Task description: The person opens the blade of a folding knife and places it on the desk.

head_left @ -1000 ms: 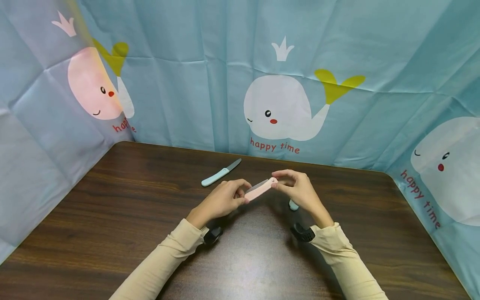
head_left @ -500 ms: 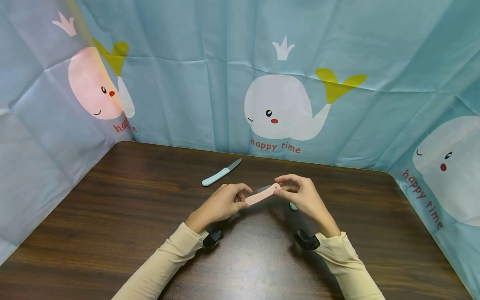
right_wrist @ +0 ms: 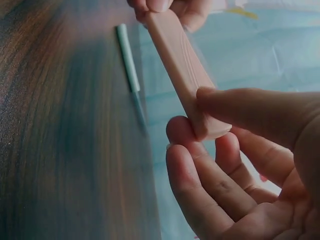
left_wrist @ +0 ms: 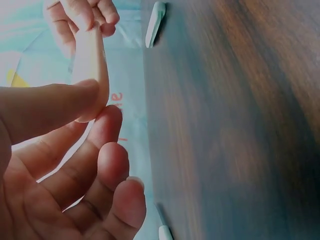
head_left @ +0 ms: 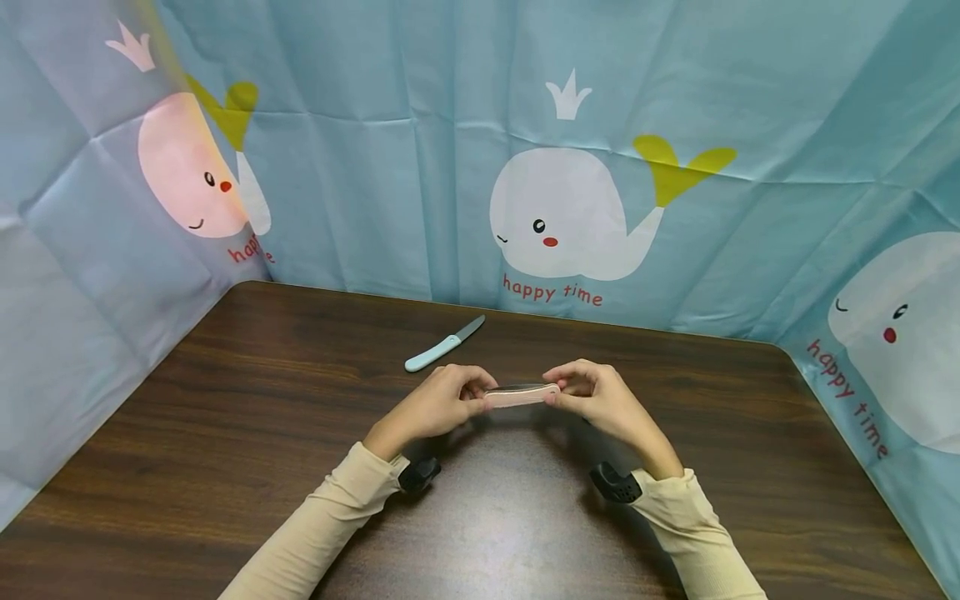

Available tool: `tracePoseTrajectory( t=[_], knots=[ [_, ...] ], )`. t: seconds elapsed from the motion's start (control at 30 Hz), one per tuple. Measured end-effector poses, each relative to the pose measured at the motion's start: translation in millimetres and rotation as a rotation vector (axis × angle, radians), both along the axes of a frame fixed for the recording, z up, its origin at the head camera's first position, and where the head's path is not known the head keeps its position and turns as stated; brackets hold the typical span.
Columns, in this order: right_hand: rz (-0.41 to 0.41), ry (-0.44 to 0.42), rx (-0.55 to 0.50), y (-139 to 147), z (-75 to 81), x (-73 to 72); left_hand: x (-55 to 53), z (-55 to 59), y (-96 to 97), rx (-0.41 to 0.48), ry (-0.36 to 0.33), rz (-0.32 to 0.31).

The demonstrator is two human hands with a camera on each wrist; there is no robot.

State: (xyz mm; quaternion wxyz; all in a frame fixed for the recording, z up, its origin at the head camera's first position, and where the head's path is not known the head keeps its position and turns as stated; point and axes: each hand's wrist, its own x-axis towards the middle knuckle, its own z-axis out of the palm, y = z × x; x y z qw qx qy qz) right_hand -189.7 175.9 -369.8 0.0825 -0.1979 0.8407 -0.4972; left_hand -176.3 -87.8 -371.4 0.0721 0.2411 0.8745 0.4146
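A pink folding knife (head_left: 521, 397) is held up between both hands, nearly level, its grey blade showing as a thin strip along the handle's upper edge. My left hand (head_left: 442, 400) pinches its left end with thumb and fingers. At the pivot end, my right hand (head_left: 600, 400) pinches it; the right wrist view shows the thumb on the pink handle (right_wrist: 175, 55). Beyond my left hand lies a light-blue folding knife (head_left: 435, 352) with its blade out. The left wrist view also shows a pale folded knife (left_wrist: 155, 24) on the table; the head view hides it.
The dark wooden table (head_left: 247, 400) runs back to a light-blue curtain (head_left: 360, 192) printed with whales, which also hangs at both sides. Black wrist cameras (head_left: 617, 483) sit at the sleeve cuffs.
The pink knife has come slightly lower and turned from slanted to nearly level, its blade closer to the handle. The right hand has moved down and now covers the folded knife behind it.
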Motion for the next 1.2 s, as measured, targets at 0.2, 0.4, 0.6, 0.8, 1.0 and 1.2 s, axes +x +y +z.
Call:
tracePoseTrajectory(
  t=[0.2, 0.4, 0.6, 0.8, 1.0, 1.2],
  knots=[
    [0.011, 0.028, 0.055, -2.2, 0.1, 3.4, 1.1, 0.6, 0.0, 0.036, -0.025, -0.005],
    [0.024, 0.031, 0.073, -3.9, -1.2, 4.4, 1.4, 1.4, 1.2, 0.055, -0.018, 0.014],
    [0.041, 0.046, 0.084, -3.4, -2.8, 3.7, 0.0, 0.0, 1.8, 0.132, -0.031, 0.053],
    [0.036, 0.045, 0.074, -4.6, -5.3, 1.9, -1.3, -0.9, 2.2, 0.24, -0.07, 0.065],
    [0.043, 0.024, 0.045, -7.4, -5.2, 2.0, -2.1, -1.2, 1.0, 0.272, -0.082, 0.069],
    [0.048, 0.023, 0.041, -8.2, -4.5, 2.2, -2.3, -1.5, 1.2, 0.273, -0.075, 0.079]
  ],
)
